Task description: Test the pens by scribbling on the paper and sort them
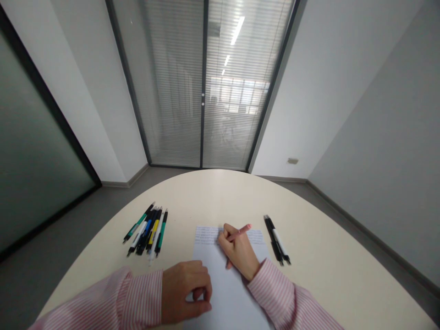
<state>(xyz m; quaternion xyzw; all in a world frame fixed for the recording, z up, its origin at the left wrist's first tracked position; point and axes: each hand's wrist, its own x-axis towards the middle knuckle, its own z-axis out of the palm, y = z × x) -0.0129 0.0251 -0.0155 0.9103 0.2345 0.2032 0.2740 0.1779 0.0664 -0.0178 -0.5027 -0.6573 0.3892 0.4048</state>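
A pink pen [240, 233] slants up to the right out of my right hand [239, 252], whose fingers are closed around it. That hand rests on a white sheet of paper [220, 279], over lines of small handwriting along the sheet's top; the pen's tip is hidden by the fingers. Lower and to the left, my left hand [188, 291] lies at the paper's left edge. Its fingers are loosely bent with the thumb apart, and nothing shows between them.
Several click pens [147, 231] with green, white, blue, yellow and black barrels lie in a loose group on the left of the round cream table [220, 192]. Right of the paper, black and white pens [277, 240] lie side by side. Glass panels with blinds [175, 114] stand beyond.
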